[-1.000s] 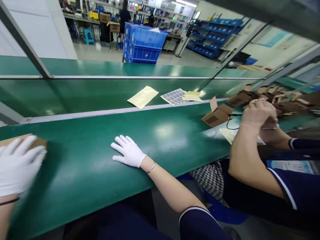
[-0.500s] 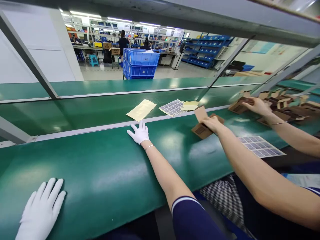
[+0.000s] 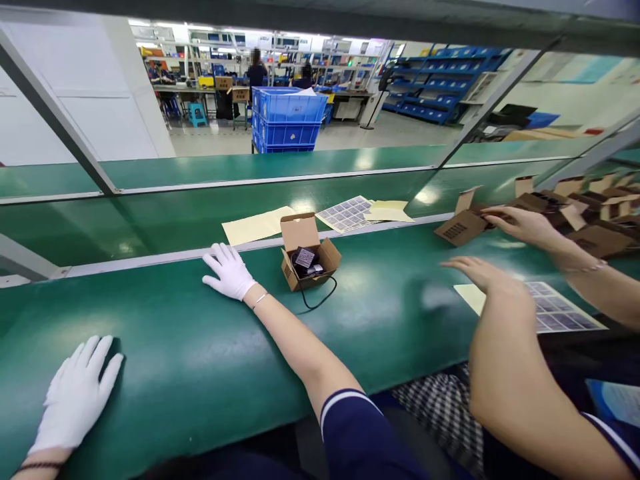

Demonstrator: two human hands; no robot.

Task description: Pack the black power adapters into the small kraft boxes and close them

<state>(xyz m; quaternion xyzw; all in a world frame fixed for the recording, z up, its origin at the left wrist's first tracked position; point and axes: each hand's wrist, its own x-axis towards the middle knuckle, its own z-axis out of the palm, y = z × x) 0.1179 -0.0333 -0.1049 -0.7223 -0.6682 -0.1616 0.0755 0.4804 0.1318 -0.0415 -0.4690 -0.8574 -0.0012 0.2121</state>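
My left hand (image 3: 77, 393), in a white glove, rests spread on the green bench (image 3: 190, 360) at the lower left, holding nothing. White-gloved as well, my right hand (image 3: 229, 270) lies with its fingers apart just below the yellow backing sheet (image 3: 260, 225), near the metal strip. To its right stands an open cardboard box (image 3: 303, 233) with its flaps up. Inside the box is a dark device with a labelled square face (image 3: 305, 257), and a black cable (image 3: 325, 301) hangs out onto the bench. Neither hand touches the box.
A co-worker's hands (image 3: 520, 227) are at the right, one at another open box (image 3: 463, 227). More open boxes (image 3: 600, 220) crowd the far right. Label sheets (image 3: 347, 213) lie behind the strip, another (image 3: 565, 310) before the co-worker. Blue crates (image 3: 287, 117) stand beyond the bench.
The co-worker's near hand has let go of an open box, which now stands beside my right hand. My right hand has moved left. The yellow sheet has shifted left and turned.
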